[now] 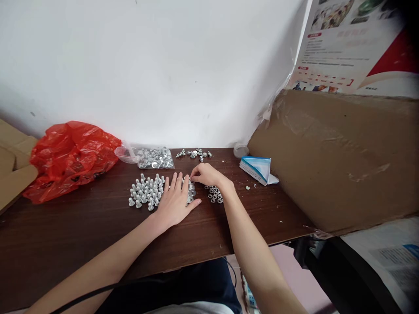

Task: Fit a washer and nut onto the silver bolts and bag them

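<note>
My left hand (176, 201) lies flat with its fingers spread, partly covering a patch of flat metal washers (192, 192). Just left of it, several silver bolts (142, 192) stand on their heads in a cluster. My right hand (209, 174) is bent over the far edge of the washers, thumb and fingertips pinched together. Whatever may be between those fingertips is hidden. Several hex nuts (215, 195) lie in a group under and beside my right wrist.
Toward the wall sit a clear bag of metal parts (156, 158), a clear plastic scoop (126, 154) and several assembled bolts (195, 153). A red plastic bag (73, 152) is at left. A blue-white packet (257, 169), a round clear lid (241, 150) and a big cardboard box (340, 152) stand right.
</note>
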The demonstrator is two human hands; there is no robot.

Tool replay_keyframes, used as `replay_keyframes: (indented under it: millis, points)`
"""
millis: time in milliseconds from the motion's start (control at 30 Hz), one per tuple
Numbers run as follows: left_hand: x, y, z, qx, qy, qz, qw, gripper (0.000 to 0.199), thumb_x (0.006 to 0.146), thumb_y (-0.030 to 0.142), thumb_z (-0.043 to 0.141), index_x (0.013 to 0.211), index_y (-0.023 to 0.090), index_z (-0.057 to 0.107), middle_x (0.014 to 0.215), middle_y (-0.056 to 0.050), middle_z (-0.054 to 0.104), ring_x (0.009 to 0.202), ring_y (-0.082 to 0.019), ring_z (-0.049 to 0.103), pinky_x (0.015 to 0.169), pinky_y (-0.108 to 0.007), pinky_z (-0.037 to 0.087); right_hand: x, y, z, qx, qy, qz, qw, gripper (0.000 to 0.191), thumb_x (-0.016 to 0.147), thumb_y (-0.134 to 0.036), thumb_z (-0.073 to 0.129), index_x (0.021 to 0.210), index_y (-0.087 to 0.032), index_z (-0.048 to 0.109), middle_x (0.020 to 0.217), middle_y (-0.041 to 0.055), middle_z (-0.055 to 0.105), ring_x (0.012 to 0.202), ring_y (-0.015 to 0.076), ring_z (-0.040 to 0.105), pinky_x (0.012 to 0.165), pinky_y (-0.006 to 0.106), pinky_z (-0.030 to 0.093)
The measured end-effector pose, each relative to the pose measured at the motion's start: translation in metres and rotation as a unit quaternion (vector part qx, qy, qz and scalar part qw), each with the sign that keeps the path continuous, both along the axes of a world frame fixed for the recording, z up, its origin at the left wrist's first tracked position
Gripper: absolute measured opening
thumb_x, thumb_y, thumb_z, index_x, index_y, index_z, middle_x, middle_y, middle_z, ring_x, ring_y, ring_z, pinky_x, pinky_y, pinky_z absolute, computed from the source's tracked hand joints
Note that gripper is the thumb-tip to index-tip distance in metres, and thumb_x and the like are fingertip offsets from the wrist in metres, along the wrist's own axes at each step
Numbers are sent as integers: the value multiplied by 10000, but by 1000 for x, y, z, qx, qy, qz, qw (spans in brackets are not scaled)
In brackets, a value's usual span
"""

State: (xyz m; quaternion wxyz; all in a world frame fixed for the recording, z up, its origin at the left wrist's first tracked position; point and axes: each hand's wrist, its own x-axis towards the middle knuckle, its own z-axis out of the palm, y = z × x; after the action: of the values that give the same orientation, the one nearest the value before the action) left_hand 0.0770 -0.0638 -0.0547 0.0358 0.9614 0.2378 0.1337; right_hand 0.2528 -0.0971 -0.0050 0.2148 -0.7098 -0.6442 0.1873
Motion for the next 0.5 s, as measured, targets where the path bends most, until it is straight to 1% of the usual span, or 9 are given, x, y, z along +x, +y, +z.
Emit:
replay_keyframes:
  millis: [133, 200, 267, 367, 433, 500]
  points:
    - [0, 5, -5, 4, -5, -35, 999, 797, 922, 607, 351, 1480, 45, 262, 1524, -240, 285, 1445, -343, 209, 1167, -530, 215, 0, -3, 5, -36, 50, 27, 998, 180, 755, -71, 594, 808, -145, 750, 748, 27, 724, 705, 145, 618, 672, 236, 440]
    - [0, 6, -6, 2, -8, -51, 999, 771, 936, 578, 343, 1481, 40, 255, 1529, -238, 273, 1446, -322, 217, 1175, -496, 228, 2, -3, 5, -23, 59, 17, 998, 169, 774, -89, 585, 822, -132, 742, 728, 27, 713, 696, 140, 610, 669, 234, 438]
    - [0, 6, -6, 0, -11, -56, 998, 747, 943, 555, 344, 1478, 38, 261, 1532, -232, 270, 1447, -311, 217, 1181, -473, 236, 2, -3, 4, 4, 54, -9, 999, 184, 796, -98, 565, 865, -118, 734, 730, 35, 707, 692, 140, 609, 671, 239, 438]
    - [1, 2, -4, -1, -14, -38, 999, 738, 946, 537, 349, 1466, 19, 278, 1528, -236, 275, 1446, -311, 217, 1184, -458, 242, -3, 0, 3, 24, 21, -34, 999, 241, 799, -58, 523, 911, -113, 730, 803, 60, 721, 726, 149, 620, 689, 246, 441]
    - [2, 0, -2, -4, -10, -9, 1000, 771, 938, 553, 358, 1456, -13, 284, 1527, -254, 260, 1446, -328, 199, 1187, -463, 232, -8, 2, 3, 11, -2, -31, 999, 270, 793, -23, 499, 891, -115, 734, 864, 77, 732, 763, 158, 628, 707, 246, 443]
    - [2, -2, 0, -8, 1, 8, 1000, 808, 929, 572, 368, 1447, -43, 286, 1524, -274, 244, 1446, -348, 182, 1191, -476, 214, -13, 3, 5, -8, -18, -21, 1000, 274, 793, -12, 494, 873, -114, 736, 883, 85, 736, 773, 162, 629, 706, 243, 440]
